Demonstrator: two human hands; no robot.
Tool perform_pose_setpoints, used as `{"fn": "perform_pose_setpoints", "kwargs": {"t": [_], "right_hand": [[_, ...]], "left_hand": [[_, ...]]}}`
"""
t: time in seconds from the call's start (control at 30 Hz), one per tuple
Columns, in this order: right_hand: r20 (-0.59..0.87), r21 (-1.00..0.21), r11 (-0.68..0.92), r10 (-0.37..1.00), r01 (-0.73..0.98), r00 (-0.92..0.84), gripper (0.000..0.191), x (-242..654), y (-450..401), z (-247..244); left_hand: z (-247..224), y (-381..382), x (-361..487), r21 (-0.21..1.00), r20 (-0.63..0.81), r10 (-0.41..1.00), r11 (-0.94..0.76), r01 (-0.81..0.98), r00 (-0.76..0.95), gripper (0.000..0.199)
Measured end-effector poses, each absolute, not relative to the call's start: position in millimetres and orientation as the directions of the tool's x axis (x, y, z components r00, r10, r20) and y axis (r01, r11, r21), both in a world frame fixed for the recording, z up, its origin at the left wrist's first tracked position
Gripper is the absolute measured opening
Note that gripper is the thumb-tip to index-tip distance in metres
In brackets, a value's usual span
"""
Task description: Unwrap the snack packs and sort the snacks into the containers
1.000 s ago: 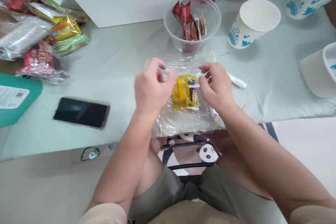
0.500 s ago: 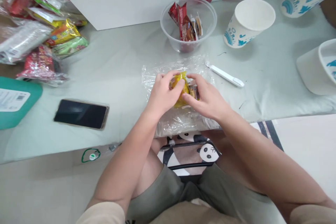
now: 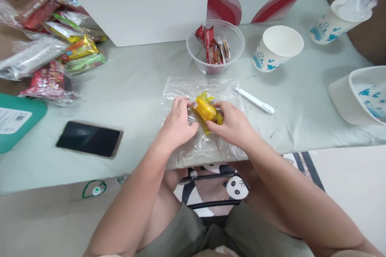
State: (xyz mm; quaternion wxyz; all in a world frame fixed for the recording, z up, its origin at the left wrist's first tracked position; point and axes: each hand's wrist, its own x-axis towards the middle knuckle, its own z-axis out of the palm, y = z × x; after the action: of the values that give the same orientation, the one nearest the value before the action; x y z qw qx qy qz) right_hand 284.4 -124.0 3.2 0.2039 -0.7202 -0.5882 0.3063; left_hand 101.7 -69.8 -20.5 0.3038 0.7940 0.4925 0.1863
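A yellow wrapped snack packet [image 3: 205, 106] sits over a crumpled clear plastic bag [image 3: 181, 88] on the table. My right hand [image 3: 233, 124] grips the packet's right side between thumb and fingers. Beside its left end is my left hand [image 3: 179, 122], thumb and fingertips apart, the index fingertip at or very near the wrapper. Clear plastic shows in the gap of that hand. Just right of the bag lies a white utility knife [image 3: 255, 101]. Behind the bag stands a clear round bowl [image 3: 193, 50] with several small wrapped snacks [image 3: 214, 50].
Packaged snacks [image 3: 80, 48] pile up at the far left, near a green container [image 3: 33, 114]. A phone [image 3: 89, 138] lies left of my hands. Paper cups [image 3: 277, 48] and a white tub [image 3: 343, 96] stand on the right. A large white box [image 3: 135, 4] is behind.
My left hand has drawn back to the left from the yellow packet, uncovering more of it. My right hand stays on it. The head view has tilted upward.
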Motion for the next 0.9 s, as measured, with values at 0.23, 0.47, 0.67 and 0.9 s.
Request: {"fn": "perform_pose_setpoints", "kwargs": {"t": [0.23,0.47,0.67,0.9], "right_hand": [[-0.261,-0.664,-0.335,0.942,0.668,0.213,0.026,287.4,-124.0,8.7],[-0.194,-0.789,-0.273,0.961,0.550,0.199,0.022,292.0,-128.3,3.2],[-0.174,-0.894,-0.225,0.971,0.387,0.163,0.028,293.2,-128.8,0.3],[-0.219,-0.950,-0.224,0.975,0.217,0.048,0.029,299.5,-127.8,3.0]], "left_hand": [[-11.0,-83.2,109.5,0.572,-0.087,0.880,-0.339,0.747,0.466,0.012],[-11.8,-86.2,113.1,0.532,-0.044,0.856,-0.417,0.737,0.515,0.034],[-11.9,-83.5,113.3,0.546,-0.050,0.864,-0.397,0.738,0.502,0.044],[-11.6,-83.9,113.4,0.501,-0.082,0.856,-0.408,0.763,0.511,0.058]]}}
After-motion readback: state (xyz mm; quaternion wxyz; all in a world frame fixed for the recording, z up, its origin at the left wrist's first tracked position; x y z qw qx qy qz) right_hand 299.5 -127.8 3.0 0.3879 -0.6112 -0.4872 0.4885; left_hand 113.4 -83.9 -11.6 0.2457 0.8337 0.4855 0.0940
